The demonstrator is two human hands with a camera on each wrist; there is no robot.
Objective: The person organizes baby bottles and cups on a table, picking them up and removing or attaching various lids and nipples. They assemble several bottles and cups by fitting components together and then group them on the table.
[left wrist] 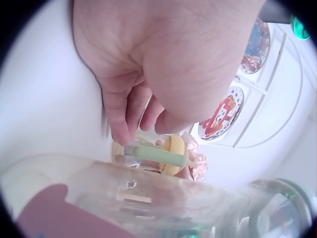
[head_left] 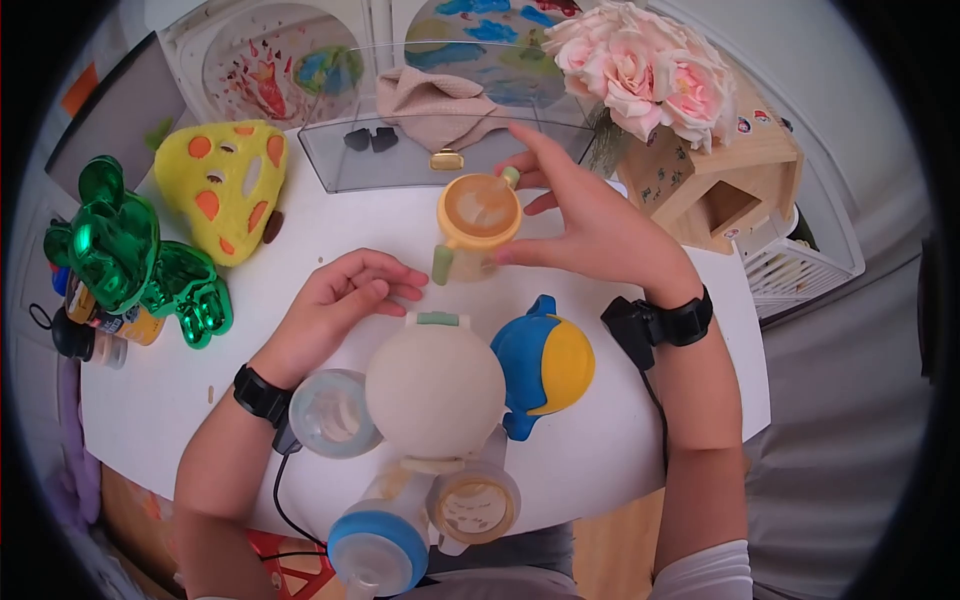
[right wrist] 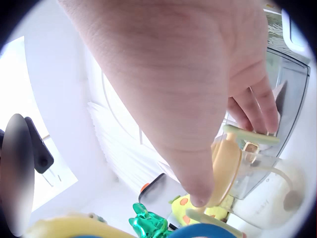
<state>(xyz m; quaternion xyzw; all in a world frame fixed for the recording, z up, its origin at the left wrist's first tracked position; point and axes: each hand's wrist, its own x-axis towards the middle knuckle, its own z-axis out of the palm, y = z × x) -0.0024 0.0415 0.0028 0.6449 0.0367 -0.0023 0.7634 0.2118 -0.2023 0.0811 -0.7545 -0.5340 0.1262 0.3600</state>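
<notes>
A two-handled sippy cup (head_left: 481, 238) with a yellow collar, pale green handles and clear body stands near the table's middle, a straw inside. My right hand (head_left: 575, 215) is spread around its right side: the thumb tip is right at the collar, the other fingers beyond the far handle (right wrist: 251, 134), the index finger extended. My left hand (head_left: 345, 298) hovers left of the cup, fingers loosely bent and holding nothing, fingertips near the closer handle (left wrist: 159, 155). Nearer me stand a cream dome-topped container (head_left: 435, 385), a blue and yellow rounded container (head_left: 548, 368) and a clear bottle (head_left: 335, 413).
A blue-collared baby bottle (head_left: 378, 552) and a beige-collared bottle (head_left: 473, 503) stand at the near edge. Behind is a clear box (head_left: 390, 165) with a cloth. Left are a green shiny bear figure (head_left: 115, 240) and yellow plush (head_left: 225, 185); right, a wooden house (head_left: 710, 185) and pink flowers (head_left: 650, 75).
</notes>
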